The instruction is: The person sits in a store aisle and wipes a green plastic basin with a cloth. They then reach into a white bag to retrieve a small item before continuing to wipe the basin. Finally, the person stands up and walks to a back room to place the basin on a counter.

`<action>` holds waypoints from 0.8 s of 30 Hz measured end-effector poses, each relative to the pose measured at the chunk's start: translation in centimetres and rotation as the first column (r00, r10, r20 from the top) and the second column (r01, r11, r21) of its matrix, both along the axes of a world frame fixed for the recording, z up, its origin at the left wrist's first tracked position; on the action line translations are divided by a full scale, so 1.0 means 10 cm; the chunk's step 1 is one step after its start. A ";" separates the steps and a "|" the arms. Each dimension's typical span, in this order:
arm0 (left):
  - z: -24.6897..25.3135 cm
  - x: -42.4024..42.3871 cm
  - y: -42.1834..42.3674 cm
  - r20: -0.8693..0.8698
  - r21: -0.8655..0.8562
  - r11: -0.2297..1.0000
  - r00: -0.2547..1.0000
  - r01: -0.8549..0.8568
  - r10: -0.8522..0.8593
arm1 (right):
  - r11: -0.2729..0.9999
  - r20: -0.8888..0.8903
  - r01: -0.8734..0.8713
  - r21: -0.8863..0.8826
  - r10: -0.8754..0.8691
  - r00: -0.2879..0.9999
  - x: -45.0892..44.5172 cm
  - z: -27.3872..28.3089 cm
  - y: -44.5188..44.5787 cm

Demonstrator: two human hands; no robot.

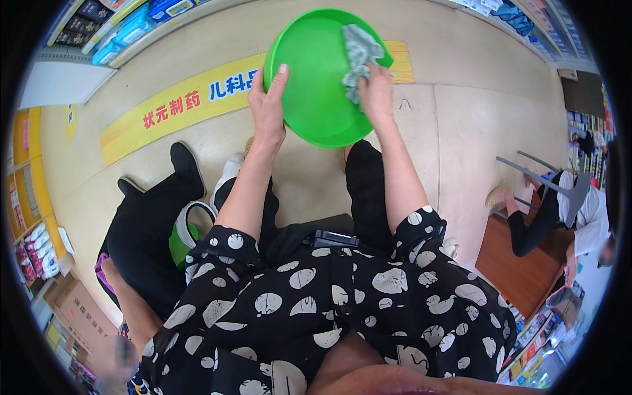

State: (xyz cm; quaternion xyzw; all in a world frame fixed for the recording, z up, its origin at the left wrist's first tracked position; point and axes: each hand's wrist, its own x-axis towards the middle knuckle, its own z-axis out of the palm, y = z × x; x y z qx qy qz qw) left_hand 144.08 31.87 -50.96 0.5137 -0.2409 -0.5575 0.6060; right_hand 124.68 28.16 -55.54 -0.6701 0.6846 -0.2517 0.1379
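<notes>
A bright green plastic basin (313, 79) is held up in front of me, its inside facing me. My left hand (269, 101) grips the left rim, thumb over the edge and fingers hidden behind the wall. In my right hand (377, 94) is a crumpled grey-green cloth (363, 49), pressed against the inner right side of the basin. Part of the cloth spreads above my fingers towards the upper right wall.
To my left sits a person in black trousers (143, 232), close by my arm. Another person (538, 212) is at the right near a grey chair (568, 192) and a brown desk (508, 256). Stocked shelves (143, 29) line the edges; a yellow floor sign (173, 113) bears writing.
</notes>
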 end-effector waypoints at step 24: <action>-0.15 0.11 -0.07 0.006 -0.028 0.954 0.954 -0.298 0.299 | 0.803 0.194 -0.582 -0.131 0.597 0.779 0.64 0.19 0.30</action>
